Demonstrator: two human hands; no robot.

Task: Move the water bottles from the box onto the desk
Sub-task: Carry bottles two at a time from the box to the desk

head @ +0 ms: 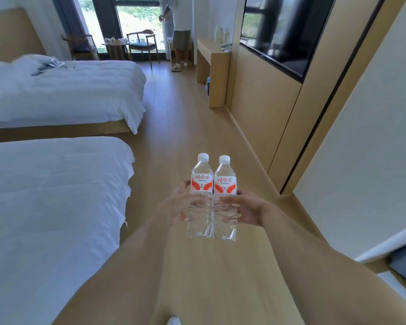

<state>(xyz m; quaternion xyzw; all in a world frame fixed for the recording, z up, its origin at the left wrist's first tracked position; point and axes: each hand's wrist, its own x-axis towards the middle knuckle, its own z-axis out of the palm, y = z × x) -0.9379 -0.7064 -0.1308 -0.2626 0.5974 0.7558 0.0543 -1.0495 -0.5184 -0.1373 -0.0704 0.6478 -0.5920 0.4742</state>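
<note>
Over wood floor [188, 118], left hand [174, 207] and right hand [246, 208] clasp two bottles [212, 198]

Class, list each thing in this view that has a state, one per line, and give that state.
Left water bottle: capped, upright, held in the left hand.
Right water bottle: capped, upright, held in the right hand, touching the other bottle.
Far bed: covers rumpled.
Near bed: covers smooth.
</note>
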